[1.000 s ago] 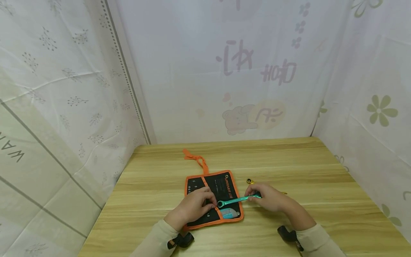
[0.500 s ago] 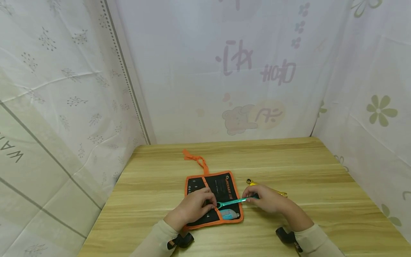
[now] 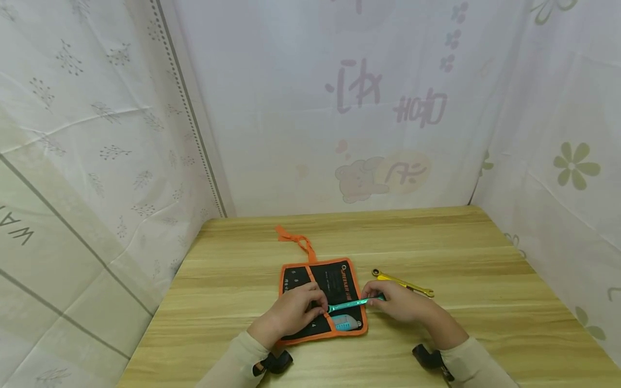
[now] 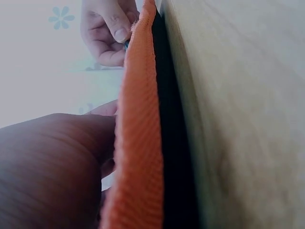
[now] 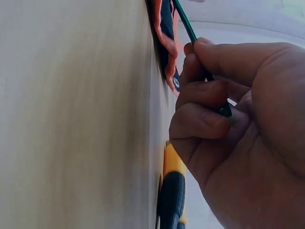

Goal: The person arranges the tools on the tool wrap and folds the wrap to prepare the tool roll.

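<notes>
Sleeves (image 3: pixel 232 362): both pale, w/ a black gadget (image 3: pixel 427 357) near each cuff.
Left hand (image 3: pixel 295 312): lies on the pouch (image 3: pixel 332 281); grip is narrow, seems to pinch the orange pocket edge.
Blue-grey thing (image 3: pixel 346 323): in the pouch, next to the green wrench (image 3: pixel 348 305); can't tell what it is.
Green wrench: lies across the black part of the pouch, one end by the L fingers; can't tell if the tip is in the pocket.
Right hand (image 3: pixel 395 299): grip is closed round the other end of the green wrench, thumb on top.
Wrench feel: prob. hard & stiff, a bit heavy for its size, maybe slippery b/c it's shiny; best held by the end away from the pocket.
Pouch feel: prob. soft & floppy; hold by the orange edge.
Yellow wrench (image 3: pixel 422 290): on the worktop (image 3: pixel 233 302), just past the R hand.
Orange tie (image 3: pixel 303 243): knotted, off the pouch's far side.
Back cloth (image 3: pixel 291 108): pale, w/ a bear.
</notes>
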Motion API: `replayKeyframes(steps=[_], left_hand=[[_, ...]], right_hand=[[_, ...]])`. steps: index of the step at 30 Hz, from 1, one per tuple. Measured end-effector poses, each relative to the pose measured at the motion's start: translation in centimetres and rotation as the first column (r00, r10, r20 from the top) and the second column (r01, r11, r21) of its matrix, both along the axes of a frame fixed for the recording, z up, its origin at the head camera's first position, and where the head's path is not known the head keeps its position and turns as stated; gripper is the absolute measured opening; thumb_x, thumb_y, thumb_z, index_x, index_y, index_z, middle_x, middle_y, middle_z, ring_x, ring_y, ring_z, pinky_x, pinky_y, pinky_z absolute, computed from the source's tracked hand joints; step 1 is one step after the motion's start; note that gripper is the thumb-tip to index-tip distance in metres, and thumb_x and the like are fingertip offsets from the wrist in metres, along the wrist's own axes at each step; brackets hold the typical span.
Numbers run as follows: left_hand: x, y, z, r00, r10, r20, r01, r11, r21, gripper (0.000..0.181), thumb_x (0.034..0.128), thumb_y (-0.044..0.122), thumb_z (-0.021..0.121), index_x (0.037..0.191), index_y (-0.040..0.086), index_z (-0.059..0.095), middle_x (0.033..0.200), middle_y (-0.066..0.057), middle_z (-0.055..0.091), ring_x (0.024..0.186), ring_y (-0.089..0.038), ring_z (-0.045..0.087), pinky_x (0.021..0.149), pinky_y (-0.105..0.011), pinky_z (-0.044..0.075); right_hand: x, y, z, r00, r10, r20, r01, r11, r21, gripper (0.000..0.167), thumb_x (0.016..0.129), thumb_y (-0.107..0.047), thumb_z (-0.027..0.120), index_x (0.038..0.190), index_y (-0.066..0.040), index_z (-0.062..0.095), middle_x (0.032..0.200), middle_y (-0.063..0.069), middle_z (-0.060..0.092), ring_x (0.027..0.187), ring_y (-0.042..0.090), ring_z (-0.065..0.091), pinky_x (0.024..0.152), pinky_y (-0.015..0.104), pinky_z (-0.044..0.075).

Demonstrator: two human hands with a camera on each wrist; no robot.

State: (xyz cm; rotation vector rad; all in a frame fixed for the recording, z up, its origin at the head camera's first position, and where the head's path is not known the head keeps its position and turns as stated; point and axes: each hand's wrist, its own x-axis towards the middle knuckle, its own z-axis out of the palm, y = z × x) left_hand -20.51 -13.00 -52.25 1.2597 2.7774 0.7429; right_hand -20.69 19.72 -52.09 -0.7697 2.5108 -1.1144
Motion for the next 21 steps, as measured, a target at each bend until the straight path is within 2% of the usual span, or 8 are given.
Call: replayKeyframes(steps=[11, 17, 21], left_hand=[[0.0, 0.1, 0.1, 1.000, 0.012, 0.018, -0.012, 1.000, 0.005, 0.006, 0.1018, 0.026, 0.073, 0.098, 0.030, 0.071, 0.099, 0.018, 0.056, 0.078, 0.001, 0.052, 0.069, -0.021, 0.049], [0.1, 0.2, 0.2, 1.000, -0.002, 0.015, 0.002, 1.000, 0.013, 0.007, 0.1014, 0.025, 0.073, 0.098, 0.031, 0.070, 0.099, 0.019, 0.056, 0.077, 0.002, 0.052, 0.069, -0.020, 0.048], [0.2, 0.3, 0.2, 1.000, -0.008, 0.021, 0.008, 1.000, 0.020, 0.005, 0.1019, 0.026, 0.072, 0.098, 0.030, 0.071, 0.099, 0.019, 0.056, 0.076, 0.002, 0.051, 0.068, -0.020, 0.048]], right_hand=[[0.3, -0.9, -0.1, 1.000, 0.013, 0.006, -0.013, 0.999, 0.042, 0.015, 0.106, -0.020, 0.065, 0.110, -0.034, 0.066, 0.096, -0.012, 0.063, 0.090, 0.010, 0.059, 0.081, 0.032, 0.051], [0.3, -1.2, -0.4, 0.999, 0.043, -0.029, -0.042, 0.998, 0.050, 0.018, 0.106, -0.020, 0.066, 0.111, -0.037, 0.066, 0.099, -0.015, 0.063, 0.092, 0.008, 0.059, 0.082, 0.032, 0.051], [0.3, -1.4, -0.4, 0.997, 0.048, -0.060, -0.045, 0.998, 0.049, 0.018, 0.104, -0.019, 0.070, 0.112, -0.036, 0.067, 0.100, -0.016, 0.063, 0.093, 0.007, 0.059, 0.083, 0.033, 0.052]])
